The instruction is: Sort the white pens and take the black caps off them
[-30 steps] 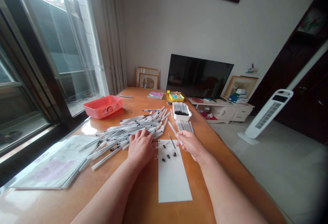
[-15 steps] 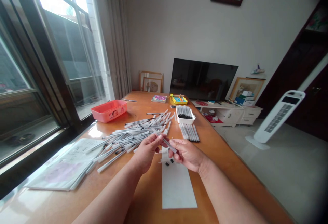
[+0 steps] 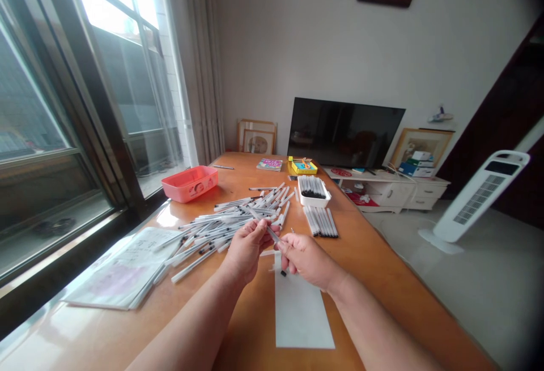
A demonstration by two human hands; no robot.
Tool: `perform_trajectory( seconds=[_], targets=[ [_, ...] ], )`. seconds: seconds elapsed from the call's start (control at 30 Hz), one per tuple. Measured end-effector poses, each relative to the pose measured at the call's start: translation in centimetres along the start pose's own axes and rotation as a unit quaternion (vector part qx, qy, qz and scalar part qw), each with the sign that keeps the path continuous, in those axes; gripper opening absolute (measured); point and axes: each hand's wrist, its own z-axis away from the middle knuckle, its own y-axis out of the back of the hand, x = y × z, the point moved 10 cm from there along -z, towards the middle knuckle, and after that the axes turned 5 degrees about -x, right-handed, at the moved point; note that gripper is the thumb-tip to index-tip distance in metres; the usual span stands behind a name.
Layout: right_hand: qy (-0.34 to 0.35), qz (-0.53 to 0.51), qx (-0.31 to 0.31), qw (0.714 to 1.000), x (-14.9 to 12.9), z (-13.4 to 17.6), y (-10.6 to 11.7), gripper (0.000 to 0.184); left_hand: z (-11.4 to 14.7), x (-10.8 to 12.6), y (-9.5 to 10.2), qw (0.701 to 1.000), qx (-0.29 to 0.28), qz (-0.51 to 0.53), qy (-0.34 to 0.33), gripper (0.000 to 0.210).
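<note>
My left hand point(image 3: 250, 246) and my right hand point(image 3: 309, 259) meet over the table, their fingers closed on one slim clear pen point(image 3: 272, 234). The pen slants between them, its far end beyond my left fingers and its near end inside my right fingers. A thin tip pokes up above my right hand. Below lies a white paper strip point(image 3: 302, 320) with a small black piece point(image 3: 283, 273) on it, partly covered by my right hand. Just past my left hand spreads a loose pile of pens point(image 3: 227, 221).
A neat row of pens point(image 3: 319, 221) lies at the right, before a white box point(image 3: 315, 201) filled with pens. Leftward are a red plastic basket point(image 3: 190, 186) and stacked papers point(image 3: 123, 272). Farther back are a yellow box point(image 3: 302, 166) and a booklet point(image 3: 269, 164).
The view has turned slightly left. My right hand has moved in closer to my left along the pen, and its fingers now cover more of the pen's near end.
</note>
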Motion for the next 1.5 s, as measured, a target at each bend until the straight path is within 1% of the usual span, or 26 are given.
perform_trajectory(
  seconds=[0.1,0.17,0.23,0.3,0.37,0.43,0.53,0.63,0.77,0.87,0.97,1.03,1.07,1.1,1.17,1.23,1.27,1.3,1.37,1.43,1.5],
  targets=[
    [0.016,0.106,0.039,0.993,-0.7,0.0,0.3,0.037,-0.1,0.0,0.3,1.000,0.022,-0.005,-0.012,0.039],
    [0.039,0.174,0.071,0.981,-1.7,0.3,0.6,0.033,-0.2,0.3,0.9,0.999,0.041,-0.009,-0.020,0.042],
    [0.066,0.240,0.099,0.963,-2.9,0.9,0.8,0.028,-0.3,1.2,2.3,0.996,0.084,-0.007,-0.037,0.045],
    [0.080,0.283,0.112,0.949,-3.4,1.3,0.9,0.024,-0.1,2.9,4.3,0.986,0.148,0.004,-0.073,0.047],
    [0.074,0.304,0.108,0.944,-3.1,1.2,0.9,0.022,0.0,4.1,5.4,0.980,0.172,0.010,-0.095,0.046],
    [0.053,0.320,0.095,0.941,-2.1,0.8,1.1,0.023,-0.1,4.4,5.5,0.982,0.165,0.009,-0.089,0.045],
    [0.033,0.345,0.075,0.935,-0.7,0.0,1.3,0.026,-0.3,3.5,4.8,0.988,0.143,-0.017,-0.062,0.042],
    [0.045,0.340,0.073,0.937,-0.3,-0.3,1.5,0.024,-0.3,2.9,4.6,0.986,0.141,-0.075,-0.044,0.044],
    [0.058,0.306,0.089,0.946,-0.3,-0.1,2.0,0.028,-0.1,3.2,3.9,0.980,0.124,-0.149,-0.039,0.047],
    [0.078,0.251,0.110,0.958,-0.4,0.1,2.6,0.028,0.0,3.0,2.7,0.979,0.082,-0.186,-0.029,0.048],
    [0.088,0.186,0.152,0.967,-0.7,0.4,3.7,0.025,0.0,2.5,0.9,0.968,0.011,-0.247,-0.042,0.045],
    [0.077,0.133,0.180,0.972,-0.6,0.7,4.6,0.028,0.1,2.5,-0.5,0.944,-0.034,-0.319,-0.080,0.039],
    [0.071,0.102,0.189,0.974,-0.6,0.8,5.0,0.030,0.3,2.7,-1.0,0.923,-0.048,-0.369,-0.102,0.036],
    [0.067,0.072,0.195,0.976,-0.5,0.9,5.3,0.033,0.6,2.8,-1.6,0.894,-0.058,-0.426,-0.122,0.033],
    [0.063,0.023,0.199,0.978,-0.5,1.1,5.6,0.039,1.2,3.0,-2.8,0.818,-0.073,-0.548,-0.156,0.031],
    [0.066,0.005,0.203,0.977,-0.6,1.2,6.0,0.044,1.9,3.2,-4.0,0.736,-0.084,-0.647,-0.183,0.029],
    [0.068,0.006,0.205,0.976,-0.6,1.2,6.1,0.046,2.2,3.2,-4.5,0.701,-0.088,-0.681,-0.193,0.027],
    [0.068,0.012,0.207,0.976,-0.5,1.2,6.3,0.047,2.4,3.2,-4.8,0.674,-0.090,-0.706,-0.199,0.025],
    [0.065,0.032,0.205,0.976,-0.4,1.1,6.5,0.049,2.6,3.1,-5.2,0.638,-0.093,-0.738,-0.200,0.023],
    [0.058,0.052,0.186,0.979,-0.1,0.9,6.4,0.049,2.7,2.8,-5.4,0.617,-0.099,-0.756,-0.195,0.024],
    [0.053,0.076,0.161,0.983,-0.1,0.9,6.2,0.048,2.6,2.5,-5.4,0.603,-0.108,-0.767,-0.191,0.025]
  ],
)
